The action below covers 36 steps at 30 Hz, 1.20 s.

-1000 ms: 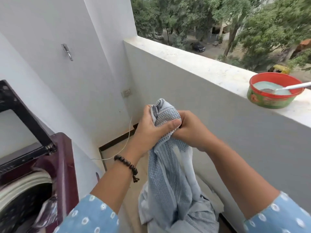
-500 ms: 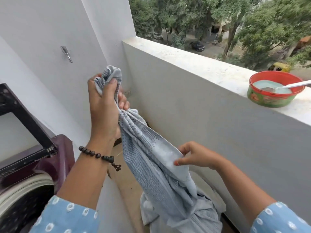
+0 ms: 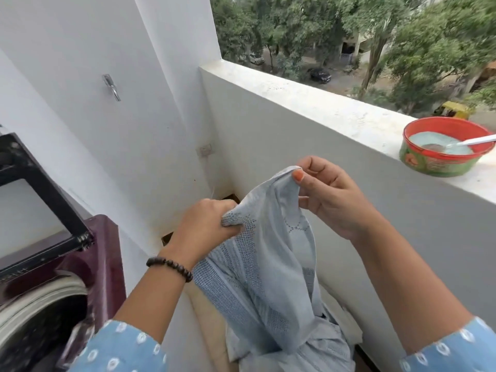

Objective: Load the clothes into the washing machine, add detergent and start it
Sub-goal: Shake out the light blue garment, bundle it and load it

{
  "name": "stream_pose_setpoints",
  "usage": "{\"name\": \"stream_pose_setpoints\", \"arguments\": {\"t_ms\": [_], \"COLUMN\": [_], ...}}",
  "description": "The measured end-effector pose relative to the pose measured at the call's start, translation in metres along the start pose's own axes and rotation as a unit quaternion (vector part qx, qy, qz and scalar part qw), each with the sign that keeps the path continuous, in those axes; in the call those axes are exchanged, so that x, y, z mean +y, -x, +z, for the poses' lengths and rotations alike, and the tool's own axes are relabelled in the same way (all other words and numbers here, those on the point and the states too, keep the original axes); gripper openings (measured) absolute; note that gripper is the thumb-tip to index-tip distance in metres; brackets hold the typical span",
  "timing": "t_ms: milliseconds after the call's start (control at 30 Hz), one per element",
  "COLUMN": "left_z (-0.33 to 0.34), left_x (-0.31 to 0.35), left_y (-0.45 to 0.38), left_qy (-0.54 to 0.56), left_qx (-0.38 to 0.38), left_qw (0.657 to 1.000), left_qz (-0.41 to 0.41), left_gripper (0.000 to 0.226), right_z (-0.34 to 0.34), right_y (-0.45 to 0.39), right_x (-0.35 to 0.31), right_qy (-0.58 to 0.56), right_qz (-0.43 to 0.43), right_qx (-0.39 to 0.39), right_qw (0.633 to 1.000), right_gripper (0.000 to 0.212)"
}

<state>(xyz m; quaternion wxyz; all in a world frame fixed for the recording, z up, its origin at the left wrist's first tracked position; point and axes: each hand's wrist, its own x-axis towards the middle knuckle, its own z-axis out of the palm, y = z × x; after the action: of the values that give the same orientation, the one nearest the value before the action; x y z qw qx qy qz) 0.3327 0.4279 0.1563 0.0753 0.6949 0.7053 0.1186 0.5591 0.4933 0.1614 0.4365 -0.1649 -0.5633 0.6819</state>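
Now the left hand (image 3: 206,224) has dropped from overhead, both hands, right hand (image 3: 330,197) included, pinching the grey garment (image 3: 268,264) right of the open washing machine (image 3: 53,291); loading remains.

A home's upper-floor balcony, used for laundry. White walls meet a waist-high parapet (image 3: 308,103), with treetops, a street and a parked car (image 3: 319,75) below. A maroon top-loading washing machine (image 3: 69,267) stands left of the hands, lid raised; a red tub of detergent powder (image 3: 445,159) sits on the ledge, right.
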Motion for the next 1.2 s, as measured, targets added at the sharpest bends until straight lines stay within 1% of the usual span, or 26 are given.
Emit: {"name": "stream_pose_setpoints", "arguments": {"t_ms": [33, 67, 100, 133, 167, 200, 233, 267, 333, 400, 433, 467, 533, 600, 633, 667, 700, 767, 833, 867, 933, 967, 1000, 1067, 1133, 1200], "left_z": [0.001, 0.0, -0.002, -0.004, -0.005, -0.004, -0.003, 0.0, 0.005, 0.009, 0.009, 0.009, 0.005, -0.003, -0.009, -0.016, -0.025, -0.045, -0.063, -0.071, -0.085, -0.091, -0.096, -0.104, -0.105, -0.1], "left_x": [-0.002, -0.003, -0.002, -0.001, 0.002, 0.008, 0.017, 0.025, 0.037, 0.039, 0.038, 0.038, 0.041, 0.044, 0.044, 0.041, 0.04, 0.039, 0.04, 0.04, 0.04, 0.039, 0.035, 0.023, 0.007, -0.005], "left_y": [0.0, 0.001, 0.002, 0.002, 0.002, 0.001, 0.0, -0.001, -0.004, -0.005, -0.005, -0.005, -0.005, -0.003, -0.003, -0.002, -0.002, -0.001, -0.001, 0.0, 0.0, 0.001, 0.001, 0.001, 0.004, 0.008], "left_qy": [0.08, 0.198, 0.328, 0.449, 0.542, 0.605, 0.648, 0.675, 0.704, 0.723, 0.728, 0.724, 0.697, 0.685, 0.689, 0.691, 0.69, 0.685, 0.684, 0.682, 0.678, 0.676, 0.672, 0.654, 0.629, 0.61], "left_qx": [0.007, 0.008, 0.001, -0.002, -0.002, -0.001, -0.001, 0.002, 0.003, -0.006, -0.001, 0.024, 0.097, 0.15, 0.165, 0.178, 0.188, 0.203, 0.201, 0.198, 0.196, 0.198, 0.203, 0.218, 0.233, 0.235], "left_qw": [0.997, 0.98, 0.944, 0.892, 0.839, 0.795, 0.76, 0.737, 0.71, 0.691, 0.686, 0.69, 0.71, 0.711, 0.704, 0.7, 0.699, 0.7, 0.7, 0.702, 0.704, 0.704, 0.706, 0.718, 0.737, 0.754], "left_qz": [-0.015, -0.031, -0.044, -0.046, -0.045, -0.044, -0.04, -0.035, -0.016, 0.003, 0.007, 0.002, -0.03, -0.049, -0.044, -0.035, -0.024, 0.001, 0.038, 0.059, 0.087, 0.094, 0.098, 0.097, 0.085, 0.068], "left_gripper": [0.016, 0.012, 0.016, 0.022, 0.024, 0.023, 0.022, 0.024, 0.04, 0.067, 0.074, 0.067, 0.036, 0.012, 0.009, 0.01, 0.012, 0.012, 0.014, 0.016, 0.02, 0.021, 0.022, 0.019, 0.015, 0.023], "right_z": [0.003, 0.004, 0.004, 0.006, 0.008, 0.012, 0.018, 0.025, 0.036, 0.041, 0.041, 0.041, 0.036, 0.025, 0.016, 0.007, -0.002, -0.011, -0.012, -0.011, -0.013, -0.016, -0.02, -0.03, -0.04, -0.043], "right_y": [0.0, 0.0, 0.0, 0.0, -0.001, -0.001, -0.002, -0.003, -0.004, -0.003, -0.002, 0.0, 0.001, 0.001, 0.001, 0.002, 0.003, 0.006, 0.007, 0.006, 0.006, 0.007, 0.007, 0.008, 0.008, 0.007], "right_x": [-0.001, -0.002, -0.002, -0.001, 0.002, 0.004, 0.007, 0.009, 0.009, 0.009, 0.009, 0.007, 0.004, 0.006, 0.012, 0.019, 0.028, 0.049, 0.073, 0.084, 0.11, 0.12, 0.127, 0.131, 0.12, 0.099], "right_qy": [-0.01, -0.016, -0.018, -0.015, -0.009, -0.001, 0.004, 0.007, 0.016, 0.032, 0.037, 0.036, 0.038, 0.07, 0.102, 0.137, 0.176, 0.247, 0.323, 0.354, 0.408, 0.41, 0.384, 0.301, 0.253, 0.212], "right_qz": [-0.004, -0.005, -0.004, -0.001, 0.001, 0.003, 0.001, -0.001, -0.01, 0.002, 0.013, 0.027, 0.047, 0.054, 0.058, 0.071, 0.089, 0.135, 0.163, 0.172, 0.201, 0.213, 0.223, 0.232, 0.207, 0.166], "right_qx": [0.002, 0.006, 0.011, 0.014, 0.013, 0.009, 0.004, -0.001, -0.007, -0.027, -0.045, -0.066, -0.085, -0.038, -0.011, -0.001, -0.009, -0.051, -0.1, -0.115, -0.127, -0.123, -0.113, -0.075, -0.039, -0.005], "right_qw": [1.0, 1.0, 1.0, 1.0, 1.0, 1.0, 1.0, 1.0, 1.0, 0.999, 0.998, 0.997, 0.995, 0.995, 0.993, 0.988, 0.98, 0.958, 0.927, 0.912, 0.881, 0.878, 0.889, 0.922, 0.944, 0.963], "right_gripper": [0.01, 0.01, 0.01, 0.011, 0.012, 0.012, 0.013, 0.014, 0.015, 0.021, 0.024, 0.027, 0.029, 0.025, 0.022, 0.022, 0.027, 0.041, 0.048, 0.049, 0.038, 0.035, 0.031, 0.016, 0.02, 0.013]}}
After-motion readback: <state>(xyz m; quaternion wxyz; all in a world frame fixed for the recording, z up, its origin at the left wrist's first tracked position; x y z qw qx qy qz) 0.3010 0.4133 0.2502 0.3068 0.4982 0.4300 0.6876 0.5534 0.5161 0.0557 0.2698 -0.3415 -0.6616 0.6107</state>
